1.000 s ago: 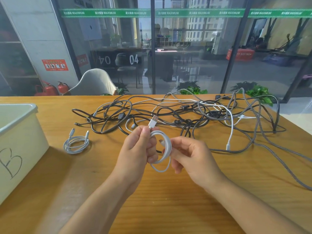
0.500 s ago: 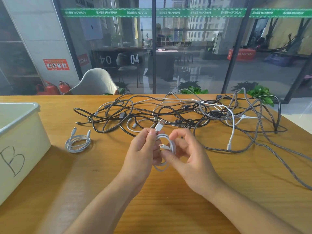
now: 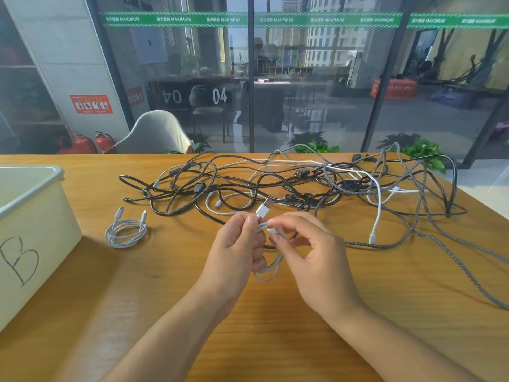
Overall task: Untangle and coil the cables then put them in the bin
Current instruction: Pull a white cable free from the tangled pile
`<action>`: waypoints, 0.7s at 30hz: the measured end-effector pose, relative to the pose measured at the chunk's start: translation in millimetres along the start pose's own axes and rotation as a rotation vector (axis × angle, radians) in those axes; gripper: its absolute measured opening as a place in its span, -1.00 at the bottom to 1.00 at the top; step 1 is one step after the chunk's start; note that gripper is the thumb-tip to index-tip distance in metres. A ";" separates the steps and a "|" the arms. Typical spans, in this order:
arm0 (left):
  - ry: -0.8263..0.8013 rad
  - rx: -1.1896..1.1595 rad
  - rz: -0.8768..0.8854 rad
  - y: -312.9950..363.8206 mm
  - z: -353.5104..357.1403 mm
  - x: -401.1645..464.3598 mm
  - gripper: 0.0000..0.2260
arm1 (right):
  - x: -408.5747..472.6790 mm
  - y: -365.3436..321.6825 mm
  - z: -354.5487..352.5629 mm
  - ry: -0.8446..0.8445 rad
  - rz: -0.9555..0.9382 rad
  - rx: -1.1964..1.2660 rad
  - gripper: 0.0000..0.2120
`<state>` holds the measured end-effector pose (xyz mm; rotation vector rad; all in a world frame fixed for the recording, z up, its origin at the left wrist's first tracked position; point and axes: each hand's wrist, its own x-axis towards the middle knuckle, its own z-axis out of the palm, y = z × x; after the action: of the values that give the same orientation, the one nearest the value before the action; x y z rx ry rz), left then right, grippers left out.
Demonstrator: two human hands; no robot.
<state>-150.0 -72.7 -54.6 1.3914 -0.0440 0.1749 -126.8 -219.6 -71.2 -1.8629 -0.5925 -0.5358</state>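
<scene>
Frame centre: my left hand [image 3: 234,244] and right hand [image 3: 308,244] both pinch the white cable coil [image 3: 268,267] above the tabletop [image 3: 165,285].

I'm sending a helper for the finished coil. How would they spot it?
Start at the cream plastic bin marked B. Just right of it on the wooden table lies a small grey coiled cable, alone and neatly looped, apart from the tangle.

Hands closing on the small white coil

The right hand [image 3: 316,260] has moved in against the left hand [image 3: 237,249], apparently pinching an end onto the white cable [image 3: 268,268].
</scene>
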 end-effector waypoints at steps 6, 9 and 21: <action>0.035 -0.001 -0.013 -1.7 -2.3 2.1 -0.71 | 4.1 -4.3 -4.8 -0.027 0.004 0.149 -0.90; 0.039 -0.022 -0.012 1.4 -4.5 3.8 -0.71 | 9.6 -7.4 -11.0 0.044 0.158 0.451 -0.94; -0.006 -0.081 -0.062 5.1 -3.6 0.1 -0.72 | 13.9 -6.0 -10.3 0.129 0.336 0.506 -0.78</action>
<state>-150.9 -68.3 -50.3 1.3110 -0.0134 0.1159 -120.6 -225.3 -54.9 -1.3932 -0.2827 -0.2487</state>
